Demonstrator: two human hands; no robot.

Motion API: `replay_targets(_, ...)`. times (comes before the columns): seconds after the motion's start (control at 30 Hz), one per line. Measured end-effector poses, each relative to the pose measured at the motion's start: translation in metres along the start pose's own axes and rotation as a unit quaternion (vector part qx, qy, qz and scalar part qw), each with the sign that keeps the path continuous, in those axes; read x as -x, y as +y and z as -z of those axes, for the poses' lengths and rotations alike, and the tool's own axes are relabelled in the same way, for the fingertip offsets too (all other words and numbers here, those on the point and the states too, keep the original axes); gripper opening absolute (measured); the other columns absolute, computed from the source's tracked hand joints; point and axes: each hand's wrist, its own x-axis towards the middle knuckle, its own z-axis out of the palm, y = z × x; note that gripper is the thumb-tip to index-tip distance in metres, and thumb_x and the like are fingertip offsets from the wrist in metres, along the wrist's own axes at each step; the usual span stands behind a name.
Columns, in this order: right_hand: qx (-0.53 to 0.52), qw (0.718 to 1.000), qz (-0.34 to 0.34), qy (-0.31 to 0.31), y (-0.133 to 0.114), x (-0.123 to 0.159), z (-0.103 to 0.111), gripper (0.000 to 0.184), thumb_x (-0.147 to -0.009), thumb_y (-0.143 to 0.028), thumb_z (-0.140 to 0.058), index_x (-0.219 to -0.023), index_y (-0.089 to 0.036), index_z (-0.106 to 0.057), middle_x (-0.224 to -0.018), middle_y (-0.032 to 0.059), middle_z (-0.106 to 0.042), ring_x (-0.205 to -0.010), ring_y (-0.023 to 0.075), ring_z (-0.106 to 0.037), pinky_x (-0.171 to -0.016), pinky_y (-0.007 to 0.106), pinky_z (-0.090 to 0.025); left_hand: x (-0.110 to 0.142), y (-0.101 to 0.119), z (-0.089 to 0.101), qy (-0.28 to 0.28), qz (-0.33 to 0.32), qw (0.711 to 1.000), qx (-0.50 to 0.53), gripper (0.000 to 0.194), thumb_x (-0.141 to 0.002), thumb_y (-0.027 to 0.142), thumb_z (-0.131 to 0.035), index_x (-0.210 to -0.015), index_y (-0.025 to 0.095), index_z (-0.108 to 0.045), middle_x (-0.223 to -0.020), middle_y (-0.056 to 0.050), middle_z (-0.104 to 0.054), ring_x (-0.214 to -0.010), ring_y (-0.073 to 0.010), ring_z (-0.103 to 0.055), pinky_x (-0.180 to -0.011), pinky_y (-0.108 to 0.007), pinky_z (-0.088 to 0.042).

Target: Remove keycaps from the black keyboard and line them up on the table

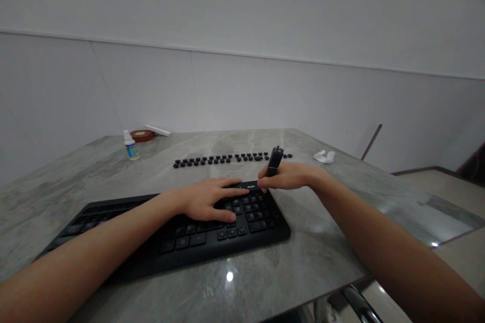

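Note:
A black keyboard point(242, 250) lies at a slant on the grey marbled table. My left hand point(206, 199) rests palm down across its right half, with the fingers spread. In my closed right hand point(278, 179) is a black pen-like tool point(275, 160), held nearly upright at the keyboard's far right corner. The tool's lower end is hidden by my fingers, so its exact kind cannot be made out. Beyond the keyboard, loose black keycaps point(210, 160) are set out in two rows.
At the back left stands a white spray bottle point(131, 147) with a blue label. Behind it are a round reddish-brown box point(142, 136) and a white strip point(158, 130). A crumpled white tissue point(324, 157) lies at the right. The table point(303, 262) meets a pale wall.

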Motion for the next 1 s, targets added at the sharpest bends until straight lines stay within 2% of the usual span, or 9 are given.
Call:
replay_targets(0.2,-0.013,0.999,0.014,-0.038,0.002,-0.001,0.0,0.016,-0.073,-0.022,-0.047,-0.067,-0.015,-0.061,-0.065,0.0003,-0.055,-0.064,0.0125,-0.05,-0.058,0.023,-0.037,0.0,-0.001,-0.001,0.007,-0.004,1.0,0.006,0.07,-0.088,0.062,-0.047,-0.148,0.033,-0.025,-0.156,-0.007,-0.021,-0.138,-0.0323,-0.03,-0.111,-0.046,-0.028)
replay_targets(0.57,-0.095,0.995,-0.006,-0.025,0.007,-0.01,-0.006,0.017,-0.068,-0.025,-0.051,-0.062,-0.014,-0.062,-0.054,-0.0003,-0.052,-0.053,0.0116,-0.047,-0.051,0.025,-0.035,0.0,0.001,0.0,0.0,0.006,1.0,-0.001,0.071,-0.087,0.064,-0.045,-0.148,0.031,-0.026,-0.155,-0.01,-0.022,-0.138,-0.0326,-0.03,-0.111,-0.047,-0.028)
replay_targets(0.7,-0.147,0.988,0.01,-0.056,0.02,-0.015,-0.005,0.018,-0.068,-0.025,-0.051,-0.063,-0.014,-0.065,-0.053,-0.0003,-0.055,-0.055,0.0112,-0.049,-0.054,0.024,-0.036,0.0,0.002,0.001,-0.002,0.008,1.0,-0.001,0.071,-0.087,0.064,-0.045,-0.148,0.03,-0.027,-0.155,-0.01,-0.023,-0.138,-0.0326,-0.031,-0.111,-0.047,-0.028)
replay_targets(0.83,-0.248,0.966,-0.006,-0.077,0.041,-0.021,-0.005,0.022,-0.069,-0.027,-0.051,-0.068,-0.012,-0.068,-0.058,0.0026,-0.061,-0.056,0.0117,-0.053,-0.054,0.024,-0.038,0.0,0.001,0.0,-0.002,0.005,1.0,0.0,0.071,-0.087,0.064,-0.045,-0.148,0.031,-0.025,-0.155,-0.009,-0.022,-0.138,-0.0322,-0.03,-0.111,-0.047,-0.028)
replay_targets(0.93,-0.312,0.946,-0.006,-0.088,0.055,-0.025,-0.01,0.026,-0.071,-0.029,-0.051,-0.07,-0.011,-0.069,-0.06,0.0049,-0.063,-0.057,0.0124,-0.055,-0.055,0.025,-0.04,0.0,0.0,-0.001,-0.003,0.005,1.0,0.002,0.071,-0.087,0.065,-0.044,-0.148,0.032,-0.025,-0.156,-0.009,-0.022,-0.139,-0.0321,-0.029,-0.111,-0.047,-0.028)
replay_targets(1.0,-0.333,0.94,0.001,-0.069,0.062,-0.025,-0.019,0.027,-0.072,-0.031,-0.05,-0.069,-0.01,-0.069,-0.058,0.005,-0.062,-0.055,0.0122,-0.055,-0.055,0.025,-0.04,-0.001,0.0,-0.001,-0.002,0.006,1.0,0.005,0.071,-0.087,0.065,-0.044,-0.148,0.032,-0.025,-0.155,-0.009,-0.022,-0.139,-0.0324,-0.029,-0.111,-0.047,-0.028)
